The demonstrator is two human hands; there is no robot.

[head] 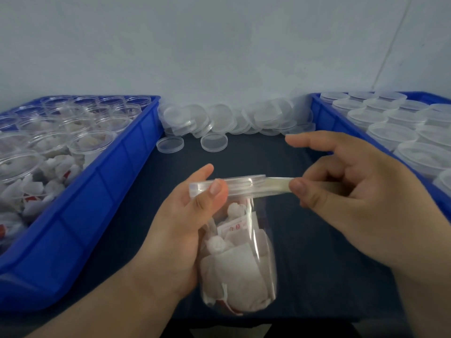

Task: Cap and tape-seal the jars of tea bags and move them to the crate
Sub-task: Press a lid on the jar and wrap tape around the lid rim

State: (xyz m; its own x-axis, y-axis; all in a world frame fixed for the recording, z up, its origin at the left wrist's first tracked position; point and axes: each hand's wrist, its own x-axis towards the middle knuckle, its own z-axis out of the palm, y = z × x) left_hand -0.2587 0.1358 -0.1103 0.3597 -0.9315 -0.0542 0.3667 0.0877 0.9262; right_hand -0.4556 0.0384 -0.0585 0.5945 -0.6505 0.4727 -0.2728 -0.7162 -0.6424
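Observation:
A clear jar [240, 262] full of white tea bags is held above the dark table, its clear cap [241, 182] on top. My left hand [180, 230] grips the jar's side, with the thumb pressed on the cap's rim. My right hand [353, 191] pinches a strip of clear tape [275, 185] between thumb and fingers. The strip is stretched out to the right from the cap's edge.
A blue crate [102, 186] on the left holds several uncapped jars of tea bags. A blue crate [319, 111] on the right holds several capped jars. Loose clear lids [214, 141] lie piled along the wall on the dark table [317, 264].

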